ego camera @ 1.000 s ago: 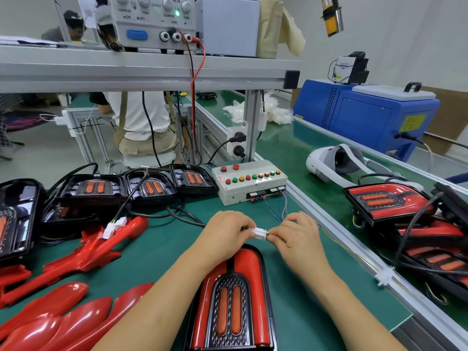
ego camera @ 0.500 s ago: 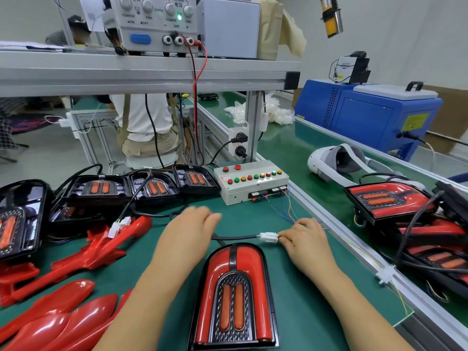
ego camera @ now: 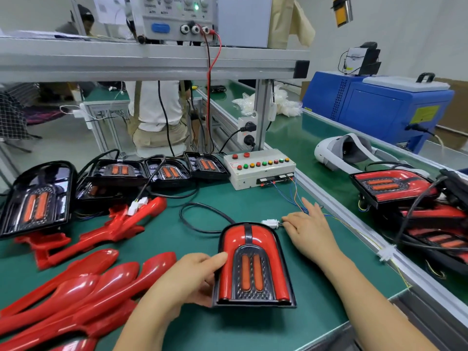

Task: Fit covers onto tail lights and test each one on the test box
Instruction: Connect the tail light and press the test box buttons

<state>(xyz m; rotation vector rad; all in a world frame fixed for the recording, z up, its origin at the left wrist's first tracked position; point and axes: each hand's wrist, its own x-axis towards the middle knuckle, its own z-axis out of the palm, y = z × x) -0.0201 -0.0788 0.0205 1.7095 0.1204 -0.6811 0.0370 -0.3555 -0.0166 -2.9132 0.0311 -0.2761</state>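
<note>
A red-covered tail light (ego camera: pixel 253 264) lies on the green mat in front of me. My left hand (ego camera: pixel 187 277) grips its left edge, thumb on the red cover. Its black cable loops back to a white connector (ego camera: pixel 270 222) joined to thin wires from the white test box (ego camera: pixel 258 171) with coloured buttons. My right hand (ego camera: pixel 309 229) rests on the mat just right of the connector, fingertips at the wires, fingers fairly straight.
Uncovered black tail lights (ego camera: pixel 162 171) line up left of the test box, one larger (ego camera: pixel 35 198) at far left. Loose red covers (ego camera: pixel 83 279) pile at left. Covered lights (ego camera: pixel 390 186) and a white headset (ego camera: pixel 344 150) lie on the conveyor at right, beyond a metal rail (ego camera: pixel 354 229).
My left hand let go of the connector and came back to grip the tail light's left edge. My right hand stays by the joined connector, fingers now spread.
</note>
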